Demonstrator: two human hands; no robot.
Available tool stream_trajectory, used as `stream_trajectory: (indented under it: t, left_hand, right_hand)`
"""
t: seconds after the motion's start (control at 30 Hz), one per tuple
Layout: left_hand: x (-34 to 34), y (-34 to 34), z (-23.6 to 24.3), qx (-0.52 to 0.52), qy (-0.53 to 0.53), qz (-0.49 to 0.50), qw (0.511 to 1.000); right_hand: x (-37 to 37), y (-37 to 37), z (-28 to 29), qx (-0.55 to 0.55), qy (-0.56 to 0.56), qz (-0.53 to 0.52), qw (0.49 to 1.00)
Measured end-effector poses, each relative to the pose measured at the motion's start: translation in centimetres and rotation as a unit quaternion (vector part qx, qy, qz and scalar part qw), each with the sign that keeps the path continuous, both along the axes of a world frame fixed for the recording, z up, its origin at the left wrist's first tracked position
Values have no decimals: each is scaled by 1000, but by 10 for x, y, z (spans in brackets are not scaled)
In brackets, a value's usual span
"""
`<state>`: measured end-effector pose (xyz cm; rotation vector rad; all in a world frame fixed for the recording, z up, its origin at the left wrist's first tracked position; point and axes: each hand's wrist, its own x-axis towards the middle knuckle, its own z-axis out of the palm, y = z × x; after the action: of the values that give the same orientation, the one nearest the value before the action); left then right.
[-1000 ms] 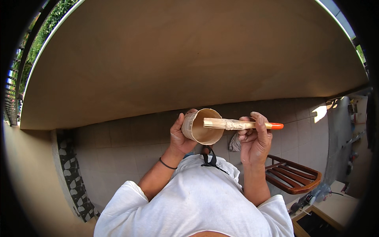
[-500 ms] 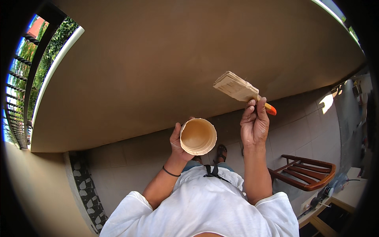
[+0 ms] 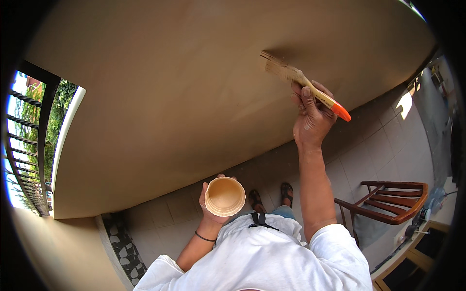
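My right hand [image 3: 313, 114] is closed round the handle of a wide paintbrush [image 3: 323, 97], whose handle end is orange. Its bristles, crusted with cream paint, are at the tan wall [image 3: 160, 97], and a shadow falls beside the tip; they seem to touch the surface. In front of my waist, my left hand [image 3: 210, 206] grips a round paint pot [image 3: 224, 196] from the side and below. The pot's open mouth faces up, with cream paint coating the inside and the rim. How much paint it contains I cannot tell.
A brown wooden slatted chair [image 3: 388, 201] stands on the tiled floor [image 3: 359, 160] to my right. Beyond it is a wooden cabinet [image 3: 412, 262] with small things on top. A dark metal railing [image 3: 29, 140] is at the far left, above a stone-patterned strip [image 3: 124, 247].
My right hand has moved up and forward, bringing the brush to the wall and turning it edge-on. The pot in my left hand sits lower and slightly further left in view.
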<state>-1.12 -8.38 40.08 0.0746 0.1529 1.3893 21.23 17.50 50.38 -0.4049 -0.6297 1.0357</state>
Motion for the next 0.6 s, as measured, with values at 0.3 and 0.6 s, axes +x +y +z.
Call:
stream_trajectory:
  t: [0.3, 0.6]
  left_hand:
    - [23, 12, 22, -9, 35, 59, 998]
    - [32, -7, 18, -16, 21, 94, 995]
  right_hand:
    - [42, 45, 9, 21, -119, -225, 967]
    - [17, 52, 10, 236, -383, -410, 793]
